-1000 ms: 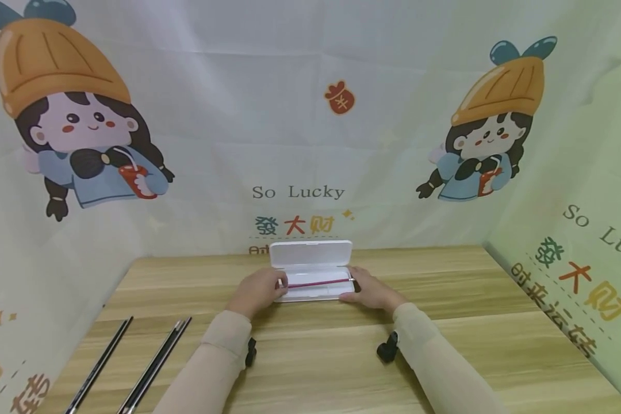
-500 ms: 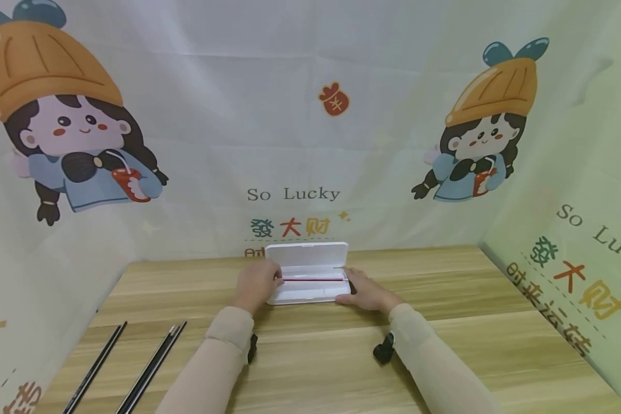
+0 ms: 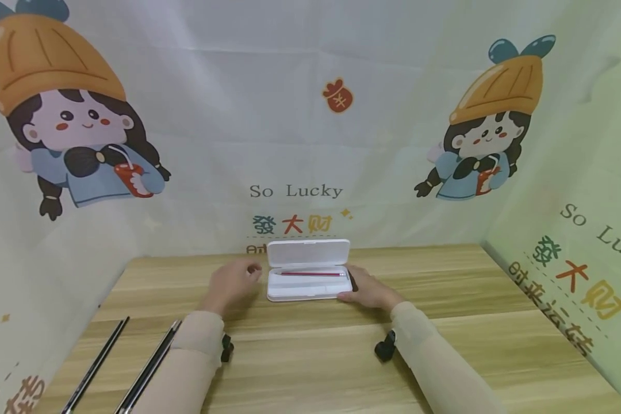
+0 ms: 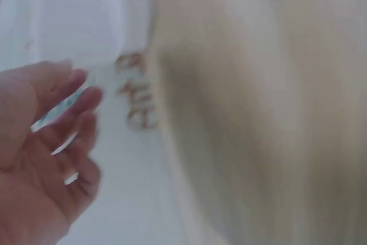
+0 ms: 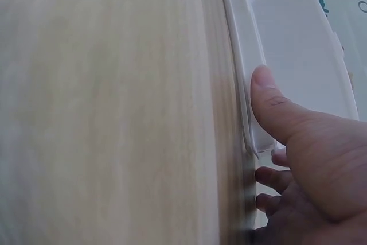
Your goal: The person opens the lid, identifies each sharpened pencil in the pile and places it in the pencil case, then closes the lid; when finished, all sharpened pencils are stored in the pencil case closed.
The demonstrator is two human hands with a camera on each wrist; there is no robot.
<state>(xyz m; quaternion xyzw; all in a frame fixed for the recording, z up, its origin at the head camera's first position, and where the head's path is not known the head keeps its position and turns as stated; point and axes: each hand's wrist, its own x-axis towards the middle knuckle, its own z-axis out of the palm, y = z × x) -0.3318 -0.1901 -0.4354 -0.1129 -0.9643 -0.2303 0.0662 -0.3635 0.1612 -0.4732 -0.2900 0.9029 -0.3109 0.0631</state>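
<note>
A white pencil case [image 3: 296, 297] stands on the table with its lid [image 3: 309, 253] raised at the back. Inside it lies a red pencil [image 3: 313, 274], lengthwise near the hinge side. My left hand [image 3: 233, 283] is just left of the case, apart from it, holding nothing; in the left wrist view its fingers [image 4: 86, 130] are loosely bent. At the case's right end my right hand [image 3: 370, 288] grips it. The right wrist view has that thumb [image 5: 269, 98] on the front rim, with the other fingers round the end, partly hidden.
Dark thin sticks, pencil-like, lie on the left of the wooden table [image 3: 310, 356]: one group [image 3: 95, 365] farther left, another [image 3: 147, 368] partly behind the left sleeve. A printed cloth [image 3: 290, 144] hangs close behind the case and along both sides.
My left hand has let go of the red pencil and moved left, away from the case. The pencil now lies in the case. My right hand keeps its grip on the right end.
</note>
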